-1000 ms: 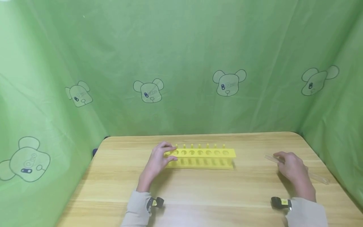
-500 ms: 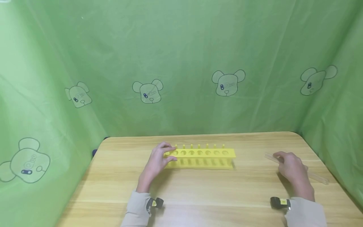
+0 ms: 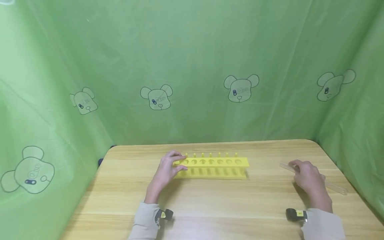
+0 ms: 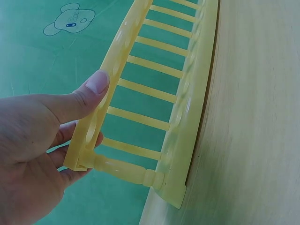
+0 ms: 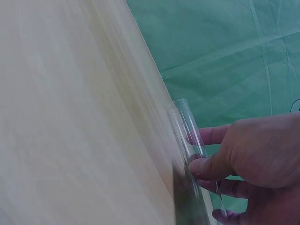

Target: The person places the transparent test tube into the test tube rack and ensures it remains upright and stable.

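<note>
A yellow test tube rack [image 3: 210,165] stands upright on the table, with a row of round holes in its top plate and pegs along the back. At its left end my left hand [image 3: 165,169] grips the top plate, thumb on the near side and fingers behind, as the left wrist view confirms. My right hand [image 3: 309,178] pinches a clear test tube [image 3: 336,188] low over the right side of the table. In the right wrist view, the thumb and fingers hold the tube [image 5: 190,123]; a second clear outline runs alongside, and I cannot tell whether it is another tube.
The wooden table [image 3: 216,206] has rounded far corners. Green cloth [image 3: 192,50] with printed bear heads encloses the back and both sides. Each wrist carries a small black camera, and the tube lies near the table's right edge.
</note>
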A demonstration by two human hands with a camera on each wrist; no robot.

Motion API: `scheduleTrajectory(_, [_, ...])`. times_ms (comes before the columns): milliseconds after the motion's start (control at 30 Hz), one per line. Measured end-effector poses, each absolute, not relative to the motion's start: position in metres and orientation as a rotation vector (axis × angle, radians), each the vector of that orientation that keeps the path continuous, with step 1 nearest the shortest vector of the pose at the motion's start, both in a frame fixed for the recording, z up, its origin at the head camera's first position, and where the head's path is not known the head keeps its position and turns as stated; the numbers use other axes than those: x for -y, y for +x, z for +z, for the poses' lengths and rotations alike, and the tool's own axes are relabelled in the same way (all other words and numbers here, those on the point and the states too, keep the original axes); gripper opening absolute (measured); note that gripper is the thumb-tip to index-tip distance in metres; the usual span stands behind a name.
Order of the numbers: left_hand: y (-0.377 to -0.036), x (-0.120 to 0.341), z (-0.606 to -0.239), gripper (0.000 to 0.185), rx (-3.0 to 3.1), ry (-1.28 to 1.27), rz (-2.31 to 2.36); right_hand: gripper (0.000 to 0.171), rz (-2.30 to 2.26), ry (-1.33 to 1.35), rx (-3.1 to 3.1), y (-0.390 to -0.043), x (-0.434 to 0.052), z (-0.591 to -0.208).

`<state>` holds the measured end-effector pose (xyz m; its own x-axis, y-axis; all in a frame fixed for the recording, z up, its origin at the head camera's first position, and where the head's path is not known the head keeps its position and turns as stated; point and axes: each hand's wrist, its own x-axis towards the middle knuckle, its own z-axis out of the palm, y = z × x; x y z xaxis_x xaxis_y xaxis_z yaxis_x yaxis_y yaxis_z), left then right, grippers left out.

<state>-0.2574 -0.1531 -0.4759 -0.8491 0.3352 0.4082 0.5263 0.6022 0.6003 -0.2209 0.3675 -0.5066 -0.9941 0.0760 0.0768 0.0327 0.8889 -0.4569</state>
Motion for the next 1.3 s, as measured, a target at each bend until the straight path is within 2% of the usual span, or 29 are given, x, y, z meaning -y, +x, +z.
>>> scheduleTrajectory(233, [-0.258,0.153,-0.477,0.043,2.579,-0.706,-1.086,0.050,0.725,-0.079,2.930,-0.221,-0.367,-0.508])
scheduleTrajectory(467, [-0.257,0.153,-0.476,0.043,2.583,-0.701,-1.098,0.061,0.730,-0.061,2.892,-0.225,-0.365,-0.505])
scheduleTrajectory(1000, [-0.258,0.152,-0.474,0.043,2.593,-0.707,-1.083,0.061,0.764,-0.024,2.818,-0.225,-0.355,-0.484])
scheduleTrajectory(1300, [-0.258,0.153,-0.474,0.044,2.600,-0.700,-1.070,0.050,0.795,0.002,2.746,-0.224,-0.351,-0.470])
